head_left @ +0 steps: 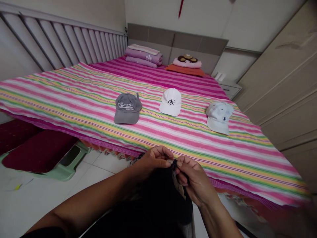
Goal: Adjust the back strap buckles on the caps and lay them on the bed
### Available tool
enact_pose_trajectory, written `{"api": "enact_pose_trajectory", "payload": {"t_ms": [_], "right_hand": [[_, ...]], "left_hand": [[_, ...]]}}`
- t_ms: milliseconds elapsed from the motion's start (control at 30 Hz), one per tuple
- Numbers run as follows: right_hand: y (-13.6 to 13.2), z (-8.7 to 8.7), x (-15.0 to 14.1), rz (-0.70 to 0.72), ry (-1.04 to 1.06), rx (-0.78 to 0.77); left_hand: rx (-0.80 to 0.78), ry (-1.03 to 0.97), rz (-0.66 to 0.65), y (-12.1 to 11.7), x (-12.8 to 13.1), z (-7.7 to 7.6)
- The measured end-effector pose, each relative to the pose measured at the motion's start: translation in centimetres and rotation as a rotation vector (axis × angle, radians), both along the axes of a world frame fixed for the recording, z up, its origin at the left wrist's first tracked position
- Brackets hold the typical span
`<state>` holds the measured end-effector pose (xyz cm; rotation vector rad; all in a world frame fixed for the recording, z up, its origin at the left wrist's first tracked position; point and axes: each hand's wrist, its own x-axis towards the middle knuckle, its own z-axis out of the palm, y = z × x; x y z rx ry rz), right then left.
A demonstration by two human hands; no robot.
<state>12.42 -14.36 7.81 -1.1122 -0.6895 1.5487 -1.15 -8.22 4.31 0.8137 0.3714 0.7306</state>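
Note:
My left hand [155,160] and my right hand [195,177] meet in front of my body, just short of the bed's near edge. Both pinch a small dark cloth strap [175,163] between thumb and fingers. A paler beige edge shows below it, beside my right hand; the rest blends into dark clothing, so its full shape is hidden. Beyond the hands, three caps lie on the bed: a grey cap [127,108] with white lettering at left, a white cap [170,103] with dark letters in the middle, and a pale blue-white cap [220,117] at right.
A striped sheet [99,99] covers the bed. Folded purple bedding [143,57] and a pink-and-orange stack [187,67] rest near the headboard [158,36]. At left stands a green stool [71,162] with a dark red top; a wardrobe [284,82] flanks the right.

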Motion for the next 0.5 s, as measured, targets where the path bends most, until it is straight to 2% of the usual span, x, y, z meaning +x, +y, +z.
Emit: {"api": "enact_pose_trajectory", "payload": {"t_ms": [133,233,300,433,500], "right_hand": [[0.0,0.0,0.0,-0.004,-0.011,0.002],[0.0,0.0,0.0,0.006,-0.018,-0.007],[0.0,0.0,0.0,0.009,-0.030,-0.018],[0.0,0.2,0.3,0.029,-0.077,-0.021],[0.0,0.3,0.5,0.045,-0.105,-0.021]], "left_hand": [[0.013,0.108,-0.002,0.3,-0.2,0.0],[0.126,0.201,-0.006,0.5,-0.6,0.0],[0.311,0.256,0.026,0.7,-0.8,0.2],[0.896,0.395,0.122,0.9,-1.2,0.9],[1.115,0.442,0.141,1.0,-1.2,1.3]]}}
